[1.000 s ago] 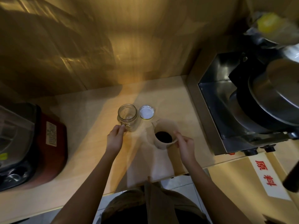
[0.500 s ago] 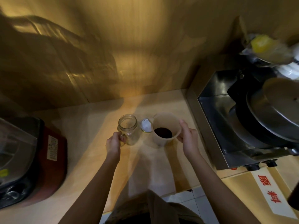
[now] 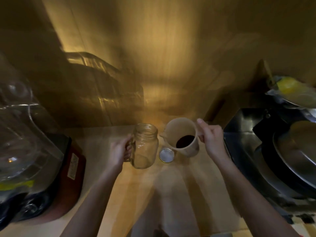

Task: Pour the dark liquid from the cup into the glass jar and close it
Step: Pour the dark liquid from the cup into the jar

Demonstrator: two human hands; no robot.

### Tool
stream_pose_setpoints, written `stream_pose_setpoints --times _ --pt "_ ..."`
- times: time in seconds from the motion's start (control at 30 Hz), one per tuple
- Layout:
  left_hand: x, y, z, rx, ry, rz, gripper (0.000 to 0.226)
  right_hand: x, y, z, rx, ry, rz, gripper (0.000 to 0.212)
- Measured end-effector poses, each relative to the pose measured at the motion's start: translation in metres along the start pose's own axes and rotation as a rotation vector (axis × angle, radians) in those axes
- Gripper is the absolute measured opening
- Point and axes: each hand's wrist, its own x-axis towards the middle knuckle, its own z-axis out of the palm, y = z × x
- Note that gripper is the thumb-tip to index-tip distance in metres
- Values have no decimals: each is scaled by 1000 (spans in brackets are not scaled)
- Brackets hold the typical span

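Observation:
An empty glass jar [image 3: 145, 146] with a side handle is raised above the wooden counter [image 3: 140, 185], and my left hand [image 3: 119, 151] grips its handle. Right of it, a beige cup [image 3: 183, 135] with dark liquid [image 3: 185, 141] in its bottom is also raised, and my right hand [image 3: 211, 137] holds its handle. The cup leans a little toward the jar, its spout close to the jar's mouth. No liquid is flowing. The round silver lid [image 3: 166, 154] lies on the counter below, between jar and cup.
A blender with a clear jug [image 3: 22, 137] on a red base [image 3: 71, 168] stands at the left. A steel appliance with a metal bowl [image 3: 294, 154] fills the right side. A wooden wall [image 3: 153, 65] rises behind the counter.
Both hands have lifted: the jar and the cup have come up off the counter and closer to me. The lid stays on the counter.

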Motion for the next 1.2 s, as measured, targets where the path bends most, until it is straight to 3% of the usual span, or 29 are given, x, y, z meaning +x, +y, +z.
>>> stream_pose_setpoints --times 0.17,0.33,0.47,0.73,0.87,1.2 --pt "-11 21 6 199 -98 37 53 39 -21 -6 -99 -95 -112 81" --pt "-21 30 10 397 8 127 52 62 -51 4 -466 -362 -158 56" --pt "-28 31 12 486 20 157 51 67 -71 14 -644 -497 -283 67" --pt "-44 36 28 621 180 292 55 64 -77 38 -856 -256 -566 62" --pt "-44 32 30 679 197 290 52 63 -73 41 -875 -256 -781 55" --pt "-33 28 49 620 270 343 54 77 -83 38 -866 -192 -926 60"
